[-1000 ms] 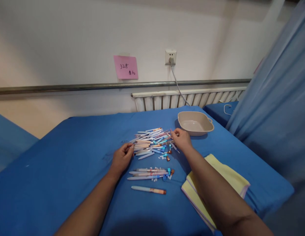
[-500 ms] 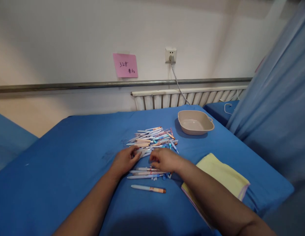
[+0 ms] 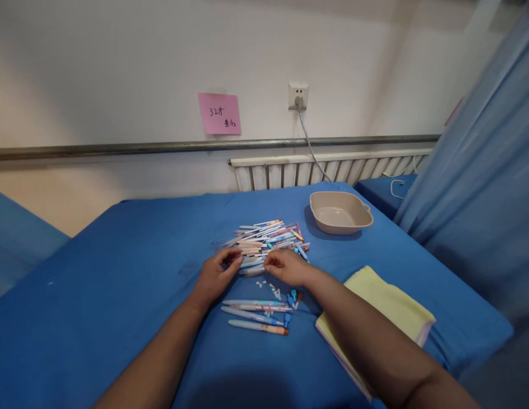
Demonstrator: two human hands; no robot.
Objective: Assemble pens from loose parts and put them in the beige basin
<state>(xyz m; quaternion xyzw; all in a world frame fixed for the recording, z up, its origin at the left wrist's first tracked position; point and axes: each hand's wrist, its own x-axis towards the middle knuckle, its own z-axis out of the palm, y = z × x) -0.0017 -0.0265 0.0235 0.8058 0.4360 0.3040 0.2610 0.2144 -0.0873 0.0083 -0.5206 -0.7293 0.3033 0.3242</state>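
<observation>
A loose pile of pens (image 3: 264,238) in white, blue and orange lies on the blue sheet (image 3: 119,272). My left hand (image 3: 215,275) rests at the pile's near left edge, fingers curled on a pen. My right hand (image 3: 287,267) is beside it at the pile's near edge, fingers pinched on a pale pen (image 3: 252,271) lying between the two hands. Nearer to me a small row of pens (image 3: 255,309) lies side by side, with loose caps and small white bits (image 3: 275,291) scattered just beyond it.
A beige tray (image 3: 341,211) stands at the far right of the sheet. A folded yellow cloth (image 3: 387,309) lies at the near right. A pale blue curtain (image 3: 481,170) hangs on the right. A radiator (image 3: 324,170), wall socket (image 3: 298,95) and pink note (image 3: 219,113) are behind.
My right hand went from the pile's far right side to the near row, then back up to the pile's near edge by my left hand. The near row is more tightly gathered.
</observation>
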